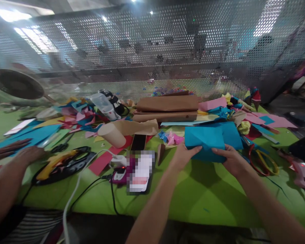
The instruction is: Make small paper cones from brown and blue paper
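A folded sheet of blue paper (205, 137) is held up over the green table between my two hands. My left hand (185, 154) grips its lower left corner, thumb on the near face and fingers behind. At the lower right edge, my right hand (230, 157) pinches the same sheet with its thumb in front. More blue paper (232, 135) shows just behind it on the right. Small pink folded paper pieces (174, 138) lie left of the sheet. To the right of my right hand are scissors (265, 162) with red and yellow handles.
At left, a co-worker's hands (27, 154) rest near blue paper. Before me lie a phone (142, 173), a purple power strip (119, 176) with cables, and a pink glue gun (301, 171). Behind are brown paper (167, 103), scraps (78, 117) and a perforated metal screen (152, 44).
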Action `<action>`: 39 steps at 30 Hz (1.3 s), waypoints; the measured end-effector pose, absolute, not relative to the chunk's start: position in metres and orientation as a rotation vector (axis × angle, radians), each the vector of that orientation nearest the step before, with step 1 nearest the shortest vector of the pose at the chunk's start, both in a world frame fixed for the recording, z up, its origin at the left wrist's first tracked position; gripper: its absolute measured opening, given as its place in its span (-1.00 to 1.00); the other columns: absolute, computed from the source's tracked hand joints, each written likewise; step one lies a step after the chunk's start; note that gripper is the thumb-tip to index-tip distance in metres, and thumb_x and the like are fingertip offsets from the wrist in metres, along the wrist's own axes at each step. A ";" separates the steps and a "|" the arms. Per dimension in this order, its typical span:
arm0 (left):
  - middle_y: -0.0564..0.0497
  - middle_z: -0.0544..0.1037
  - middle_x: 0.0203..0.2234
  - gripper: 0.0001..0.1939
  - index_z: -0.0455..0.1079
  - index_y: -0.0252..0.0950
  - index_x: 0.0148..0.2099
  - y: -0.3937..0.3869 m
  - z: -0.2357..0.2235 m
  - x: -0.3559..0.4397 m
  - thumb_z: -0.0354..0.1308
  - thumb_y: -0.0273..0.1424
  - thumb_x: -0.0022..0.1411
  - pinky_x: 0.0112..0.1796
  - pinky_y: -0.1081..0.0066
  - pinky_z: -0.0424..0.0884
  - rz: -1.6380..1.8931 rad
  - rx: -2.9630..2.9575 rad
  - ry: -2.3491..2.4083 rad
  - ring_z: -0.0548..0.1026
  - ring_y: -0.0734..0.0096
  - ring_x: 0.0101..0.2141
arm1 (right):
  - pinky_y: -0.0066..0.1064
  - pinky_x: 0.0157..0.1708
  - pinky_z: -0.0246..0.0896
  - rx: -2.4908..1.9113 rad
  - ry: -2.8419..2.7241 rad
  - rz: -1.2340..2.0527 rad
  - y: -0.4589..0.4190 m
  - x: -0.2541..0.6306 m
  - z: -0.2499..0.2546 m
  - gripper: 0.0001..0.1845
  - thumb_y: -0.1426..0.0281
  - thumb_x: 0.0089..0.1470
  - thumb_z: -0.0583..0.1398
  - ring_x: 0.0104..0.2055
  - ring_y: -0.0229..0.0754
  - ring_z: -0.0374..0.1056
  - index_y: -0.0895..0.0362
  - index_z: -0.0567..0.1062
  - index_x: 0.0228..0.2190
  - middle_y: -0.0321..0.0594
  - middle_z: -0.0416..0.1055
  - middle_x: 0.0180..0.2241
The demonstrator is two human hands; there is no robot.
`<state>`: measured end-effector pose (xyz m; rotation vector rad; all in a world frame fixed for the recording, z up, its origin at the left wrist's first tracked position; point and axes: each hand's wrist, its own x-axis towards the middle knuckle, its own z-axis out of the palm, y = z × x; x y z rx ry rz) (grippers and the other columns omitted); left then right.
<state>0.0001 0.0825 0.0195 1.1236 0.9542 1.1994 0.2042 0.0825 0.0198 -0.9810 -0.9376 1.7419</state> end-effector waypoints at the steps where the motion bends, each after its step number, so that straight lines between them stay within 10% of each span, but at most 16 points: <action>1: -0.11 0.67 -0.06 -0.57 0.60 -0.25 -0.05 0.083 0.019 0.000 0.47 -0.21 0.04 0.07 0.05 0.46 1.216 1.181 0.982 0.59 0.04 -0.03 | -0.21 -0.13 0.50 -0.979 -0.945 1.739 0.083 0.204 0.019 -0.63 0.28 -0.15 0.51 -0.22 -0.01 0.62 0.06 0.70 -0.23 -0.18 0.69 -0.24; 11: -0.19 0.66 -0.08 -0.46 0.57 -0.27 -0.02 0.079 0.020 0.003 0.43 -0.02 0.05 -0.07 0.07 0.55 1.091 0.880 0.998 0.62 0.03 -0.12 | -0.21 -0.18 0.51 -1.008 -0.855 1.655 0.084 0.202 0.014 -0.65 0.30 -0.21 0.54 -0.21 0.02 0.61 0.04 0.69 -0.29 -0.20 0.69 -0.24; 16: -0.17 0.55 0.07 -0.32 0.28 -0.15 0.32 0.082 0.020 0.002 0.35 -0.15 0.22 0.03 0.14 0.48 1.313 1.199 1.017 0.53 0.12 0.05 | -0.25 -0.23 0.52 -1.007 -0.812 1.584 0.084 0.202 0.018 -0.74 0.29 -0.20 0.53 -0.28 -0.02 0.61 0.03 0.68 -0.40 -0.24 0.69 -0.31; 24: -0.08 0.10 0.43 -0.42 0.12 0.01 0.44 0.071 0.030 0.004 0.09 -0.23 0.44 0.34 -0.11 -0.06 1.292 2.129 1.499 -0.01 0.04 0.42 | -0.24 -0.24 0.54 -1.034 -0.791 1.564 0.084 0.201 0.018 -0.70 0.27 -0.20 0.53 -0.31 -0.01 0.62 0.03 0.69 -0.35 -0.23 0.69 -0.31; 39: -0.02 0.63 0.03 -0.57 0.36 -0.17 0.31 0.080 0.016 0.006 0.01 -0.28 0.48 -0.02 0.24 0.48 0.895 1.923 1.136 0.59 0.17 -0.06 | -0.35 -0.22 0.38 -1.037 -1.146 1.340 0.084 0.203 0.016 -0.68 0.20 -0.08 0.47 -0.31 -0.19 0.47 0.05 0.64 -0.28 -0.29 0.61 -0.32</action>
